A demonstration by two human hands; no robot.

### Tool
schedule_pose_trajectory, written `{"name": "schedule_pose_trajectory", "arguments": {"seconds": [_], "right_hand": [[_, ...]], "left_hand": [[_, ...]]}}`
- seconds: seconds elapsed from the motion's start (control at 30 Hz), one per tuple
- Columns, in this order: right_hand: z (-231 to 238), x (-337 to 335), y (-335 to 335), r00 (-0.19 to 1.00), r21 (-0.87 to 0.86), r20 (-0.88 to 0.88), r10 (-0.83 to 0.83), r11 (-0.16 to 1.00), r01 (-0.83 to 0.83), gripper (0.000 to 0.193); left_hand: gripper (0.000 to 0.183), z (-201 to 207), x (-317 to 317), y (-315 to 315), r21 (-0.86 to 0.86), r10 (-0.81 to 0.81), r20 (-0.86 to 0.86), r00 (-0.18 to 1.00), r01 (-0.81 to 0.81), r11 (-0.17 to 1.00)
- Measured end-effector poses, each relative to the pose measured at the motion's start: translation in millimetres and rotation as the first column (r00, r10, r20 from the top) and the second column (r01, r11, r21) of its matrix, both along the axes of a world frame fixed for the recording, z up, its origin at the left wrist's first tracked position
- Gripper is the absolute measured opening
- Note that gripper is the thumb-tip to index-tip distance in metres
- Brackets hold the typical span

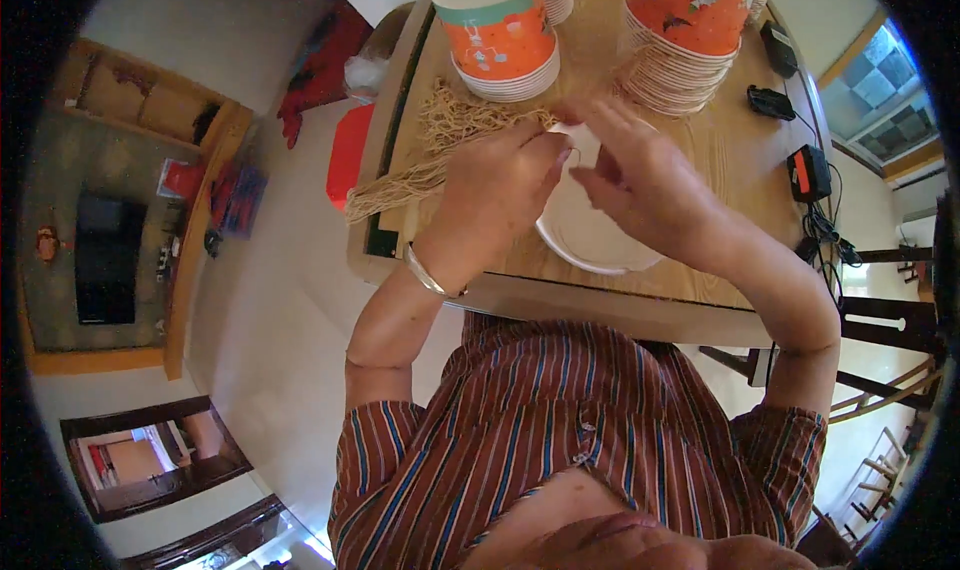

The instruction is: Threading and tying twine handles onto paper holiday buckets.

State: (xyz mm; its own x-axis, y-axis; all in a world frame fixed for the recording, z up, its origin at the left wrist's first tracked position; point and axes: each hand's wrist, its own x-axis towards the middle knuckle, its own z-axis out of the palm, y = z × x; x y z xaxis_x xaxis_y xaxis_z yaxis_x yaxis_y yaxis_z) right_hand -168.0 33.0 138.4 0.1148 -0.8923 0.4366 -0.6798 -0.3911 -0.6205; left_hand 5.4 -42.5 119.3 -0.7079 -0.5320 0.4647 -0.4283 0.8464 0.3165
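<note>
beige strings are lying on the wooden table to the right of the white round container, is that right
Not quite: the beige strings lie to the left of the white round container, as the head view shows. They are on the wooden table, as you say.

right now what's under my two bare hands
Pale tan stringy strands run under the left hand; a white round container lies partly under the right hand, its near rim visible. Whatever the hands cover, including part of the container, can't be seen.
</note>
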Motion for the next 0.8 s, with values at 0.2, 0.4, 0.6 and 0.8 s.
{"name": "schedule_pose_trajectory", "arguments": {"seconds": [0.2,0.4,0.6,0.8], "right_hand": [[-16,-3,-9,0.847,0.439,0.529,-0.042,0.868,-0.231,0.042],[-12,-8,-8,0.837,0.473,0.539,-0.097,0.857,-0.205,0.018],[-29,-14,-7,0.940,0.264,0.341,0.002,0.959,-0.098,0.007],[-29,-19,1,0.926,0.287,0.376,-0.030,0.954,-0.086,0.010]], "left_hand": [[0.015,8,-1,7,-0.017,-0.035,0.013,0.999,0.035,0.999],[0.014,8,3,5,0.025,-0.022,-0.003,1.000,0.023,0.999],[0.015,12,7,2,0.040,-0.074,-0.086,0.994,0.077,0.996],[0.014,1,12,-8,0.256,0.131,-0.250,0.959,-0.065,0.964]]}}
